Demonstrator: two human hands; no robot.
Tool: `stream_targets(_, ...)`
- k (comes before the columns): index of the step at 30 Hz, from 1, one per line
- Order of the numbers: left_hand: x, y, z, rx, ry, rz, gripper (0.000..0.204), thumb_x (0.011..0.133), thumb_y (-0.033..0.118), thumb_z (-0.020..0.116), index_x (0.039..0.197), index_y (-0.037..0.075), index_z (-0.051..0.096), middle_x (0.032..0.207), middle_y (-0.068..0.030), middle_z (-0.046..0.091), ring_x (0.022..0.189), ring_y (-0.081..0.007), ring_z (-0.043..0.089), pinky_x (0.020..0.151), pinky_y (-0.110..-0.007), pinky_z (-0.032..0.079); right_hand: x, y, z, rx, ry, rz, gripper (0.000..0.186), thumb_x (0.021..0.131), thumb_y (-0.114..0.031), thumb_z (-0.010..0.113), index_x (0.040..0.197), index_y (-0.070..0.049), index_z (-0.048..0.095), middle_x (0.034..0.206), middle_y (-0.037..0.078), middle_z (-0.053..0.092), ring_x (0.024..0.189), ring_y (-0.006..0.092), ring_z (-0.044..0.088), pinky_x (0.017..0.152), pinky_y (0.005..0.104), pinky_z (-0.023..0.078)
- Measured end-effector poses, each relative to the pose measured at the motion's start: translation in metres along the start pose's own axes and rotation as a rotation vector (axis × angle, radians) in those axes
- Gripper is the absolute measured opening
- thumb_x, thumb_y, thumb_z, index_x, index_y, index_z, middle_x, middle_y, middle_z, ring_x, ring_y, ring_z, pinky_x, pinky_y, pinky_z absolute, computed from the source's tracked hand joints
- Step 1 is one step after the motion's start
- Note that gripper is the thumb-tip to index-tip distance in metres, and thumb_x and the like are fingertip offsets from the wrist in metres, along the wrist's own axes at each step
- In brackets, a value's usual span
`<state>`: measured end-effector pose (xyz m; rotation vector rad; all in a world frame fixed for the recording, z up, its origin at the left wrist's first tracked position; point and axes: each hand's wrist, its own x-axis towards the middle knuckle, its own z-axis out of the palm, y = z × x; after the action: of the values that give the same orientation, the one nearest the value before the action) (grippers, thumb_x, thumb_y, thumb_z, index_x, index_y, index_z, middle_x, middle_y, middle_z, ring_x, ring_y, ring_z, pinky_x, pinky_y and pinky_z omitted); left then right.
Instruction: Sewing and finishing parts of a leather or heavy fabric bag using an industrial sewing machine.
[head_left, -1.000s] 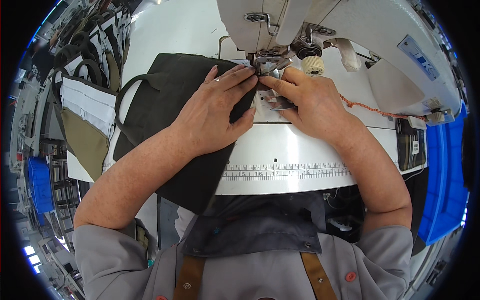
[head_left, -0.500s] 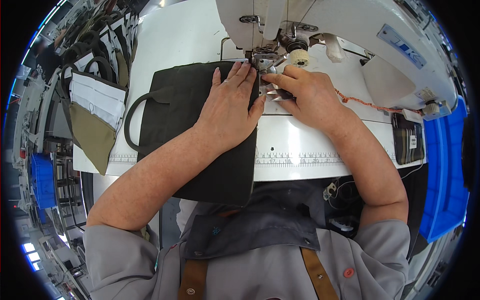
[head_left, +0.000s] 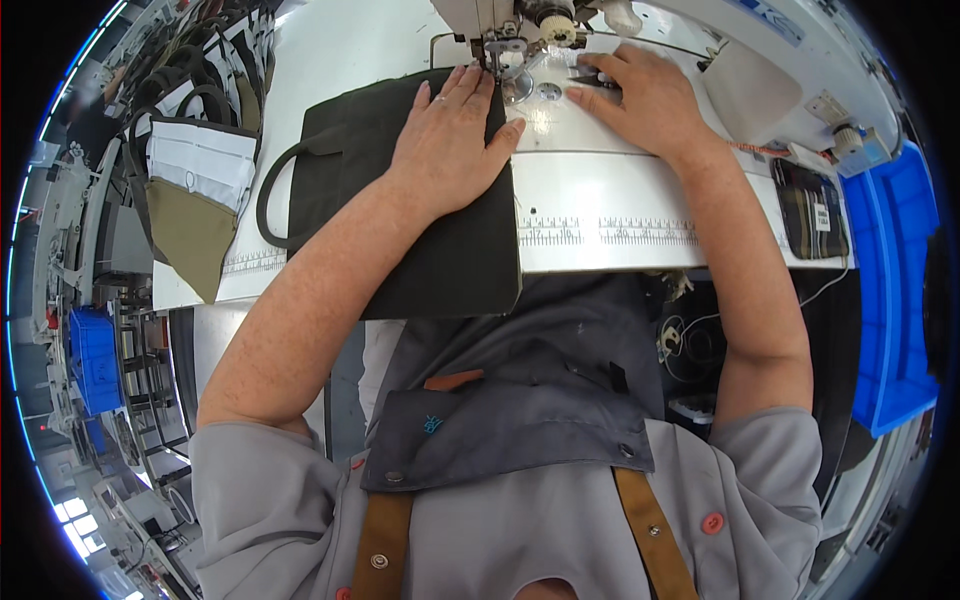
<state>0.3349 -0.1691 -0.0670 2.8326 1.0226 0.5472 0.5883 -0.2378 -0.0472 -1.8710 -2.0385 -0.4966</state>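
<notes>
My left hand (head_left: 452,140) lies flat, fingers stretched forward, on a dark green-black fabric bag (head_left: 440,260). Its fingertips rest by the bag's far right corner, close to the presser foot of the sewing machine (head_left: 512,52). A looped handle (head_left: 272,205) of the same dark cloth sticks out on the bag's left side. My right hand (head_left: 645,100) is off to the right of the needle area, its fingers closed round small thread snips (head_left: 592,80). Only the metal blades of the snips show; the rest is hidden in the hand.
At the left hang several stacked bag pieces (head_left: 200,160) in olive, white and dark cloth. A printed ruler strip (head_left: 620,231) runs along the white table's near edge. A plaid pouch (head_left: 808,208) lies at the table's right end, beside a blue bin (head_left: 890,300). An orange cord (head_left: 762,149) trails near my right wrist.
My right hand has moved right, away from the presser foot, with the snips. The left hand stays flat on the bag. The whole view has shifted, so the table appears higher.
</notes>
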Motion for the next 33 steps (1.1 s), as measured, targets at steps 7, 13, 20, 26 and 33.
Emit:
stream_targets(7,-0.088,0.020,-0.058,-0.042,-0.104,0.207,0.070,0.098,0.051,0.062,0.150,0.005,0.049,0.161,-0.0142,0.044,0.153,-0.0330,0.037,0.125,-0.060,0.019,-0.075,-0.067,-0.055,0.633,0.048,0.017,0.017,0.094,-0.019,0.074,0.099,-0.003,0.076,0.089,0.014,0.070,0.082,0.0290,0.071,0.069,0.0389,0.055)
stream_targets(13,-0.124,0.030,-0.066,-0.284,0.029,0.314,0.033,0.078,0.015,0.087,0.107,0.007,0.074,0.132,-0.0055,0.070,0.129,-0.0219,0.065,0.120,-0.052,0.036,-0.144,-0.148,-0.042,1.074,-0.196,0.314,0.019,0.097,-0.019,0.074,0.094,-0.001,0.076,0.074,0.008,0.070,0.062,0.0178,0.068,0.060,0.0311,0.053)
stream_targets(20,-0.131,0.035,-0.061,-0.401,0.418,0.149,0.013,0.086,0.009,0.081,0.098,0.004,0.077,0.104,-0.0080,0.079,0.104,-0.0231,0.076,0.096,-0.038,0.057,-0.140,-0.163,-0.016,1.792,-0.300,0.614,0.028,0.104,-0.021,0.069,0.082,-0.004,0.070,0.063,-0.006,0.061,0.057,-0.0018,0.045,0.052,0.0202,0.031)
stream_targets(26,-0.145,0.037,-0.032,-0.154,0.270,0.438,0.024,0.082,0.011,0.082,0.105,0.006,0.076,0.116,-0.0066,0.077,0.115,-0.0228,0.073,0.102,-0.040,0.055,-0.139,-0.166,-0.024,1.819,-0.358,0.621,0.031,0.106,-0.017,0.060,0.078,-0.005,0.067,0.064,-0.005,0.062,0.057,-0.0009,0.046,0.052,0.0207,0.033)
stream_targets(33,-0.145,0.032,-0.027,-0.008,0.268,0.520,0.026,0.089,0.012,0.074,0.114,0.004,0.074,0.122,-0.0088,0.075,0.117,-0.0232,0.072,0.105,-0.041,0.054,-0.135,-0.153,-0.032,1.827,-0.461,0.508,0.027,0.105,-0.015,0.056,0.084,-0.003,0.066,0.066,-0.003,0.064,0.060,0.0003,0.051,0.054,0.0214,0.037)
